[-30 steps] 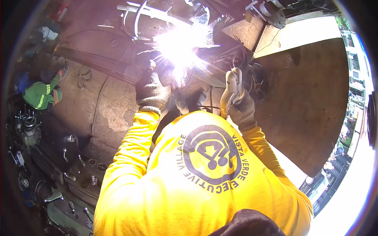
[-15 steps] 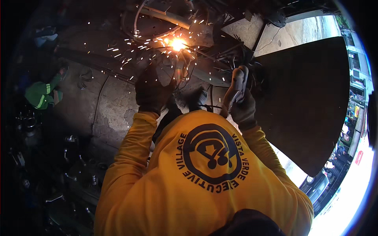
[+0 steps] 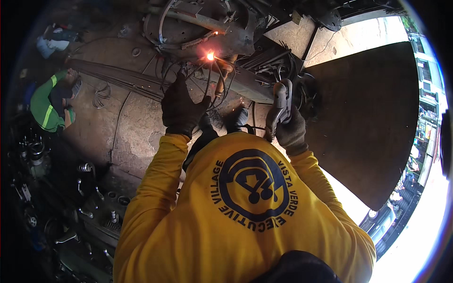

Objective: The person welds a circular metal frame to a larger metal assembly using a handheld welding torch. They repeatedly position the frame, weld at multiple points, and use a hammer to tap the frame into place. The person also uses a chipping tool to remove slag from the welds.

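A welding electrode holder (image 3: 281,103), grey and thick-jawed, is gripped in my gloved right hand (image 3: 292,131). From its upper end a thin rod seems to run left toward a red-hot glowing spot (image 3: 210,55) on dark metal. My left hand (image 3: 181,104), in a dark glove, is raised just below and left of that spot. Its thumb stands apart from the fingers, beside several thin curved rods (image 3: 207,80); whether the fingertips touch them I cannot make out. A brownish rusty pipe piece (image 3: 224,78) stands close to the glow.
A round metal frame (image 3: 163,23) lies beyond the glow. Long thin bars (image 3: 115,78) stretch left across the concrete floor. A large dark sheet (image 3: 363,122) fills the right. Tools and sockets (image 3: 85,188) crowd the lower left. A person in green (image 3: 48,106) crouches at far left.
The bright arc and its spray of sparks have died down to a small red glow, and the scene looks brighter. Both my hands stay almost in place.
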### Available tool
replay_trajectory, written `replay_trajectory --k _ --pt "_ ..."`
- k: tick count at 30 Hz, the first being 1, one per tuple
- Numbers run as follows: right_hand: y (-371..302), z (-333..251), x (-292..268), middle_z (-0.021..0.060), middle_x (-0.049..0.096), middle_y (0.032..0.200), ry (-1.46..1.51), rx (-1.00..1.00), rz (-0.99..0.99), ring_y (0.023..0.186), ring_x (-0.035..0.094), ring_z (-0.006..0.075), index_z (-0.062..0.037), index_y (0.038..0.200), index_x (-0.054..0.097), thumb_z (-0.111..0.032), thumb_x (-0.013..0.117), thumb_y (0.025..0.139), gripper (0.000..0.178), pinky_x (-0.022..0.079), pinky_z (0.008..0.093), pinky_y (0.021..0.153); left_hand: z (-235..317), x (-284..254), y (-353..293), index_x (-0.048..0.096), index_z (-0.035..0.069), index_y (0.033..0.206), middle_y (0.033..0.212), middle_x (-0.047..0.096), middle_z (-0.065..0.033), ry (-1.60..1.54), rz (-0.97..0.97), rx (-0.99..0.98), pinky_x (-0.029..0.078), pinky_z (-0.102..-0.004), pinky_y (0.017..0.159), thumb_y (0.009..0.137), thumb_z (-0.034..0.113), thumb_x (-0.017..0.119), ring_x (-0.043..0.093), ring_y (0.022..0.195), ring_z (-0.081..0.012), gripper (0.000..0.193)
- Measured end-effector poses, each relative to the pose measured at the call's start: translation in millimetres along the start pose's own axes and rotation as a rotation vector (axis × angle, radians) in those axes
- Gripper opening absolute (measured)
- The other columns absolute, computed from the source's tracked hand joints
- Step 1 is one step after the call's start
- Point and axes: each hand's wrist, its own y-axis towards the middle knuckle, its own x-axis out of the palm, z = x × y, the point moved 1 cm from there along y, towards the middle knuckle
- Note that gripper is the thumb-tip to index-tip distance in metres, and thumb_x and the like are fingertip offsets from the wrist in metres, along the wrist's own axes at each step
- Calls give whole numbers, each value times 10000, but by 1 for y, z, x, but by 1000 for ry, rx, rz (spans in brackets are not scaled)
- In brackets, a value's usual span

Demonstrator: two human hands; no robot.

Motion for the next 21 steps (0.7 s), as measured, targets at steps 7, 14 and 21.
replay_trajectory --k 7,14,21 --pt "-1 -2 2 63 784 1083 -25 -6 -24 1005 730 146 -38 1277 692 -209 875 897 455 577 340 918 2 0 -2 389 -15 1640 1499 587 -268 48 11 -6 480 -532 1158 769 480 941 571 1391 -433 1144" --pt "-1 9 7 80 788 1077 74 -59 -8 990 753 157 -34 1262 688 -191 900 881 463 599 338 905 7 -4 -1 410 -9 1626 1420 638 -246 48 30 2 520 -512 1106 760 475 942 619 1321 -415 1126" --pt "0 2 7 40 762 1067 168 -5 -34 975 691 110 -17 1275 671 -241 872 914 471 575 319 901 8 0 0 555 74 1493 1327 688 -192 32 135 26 560 -509 1037 710 423 958 667 1217 -413 947"
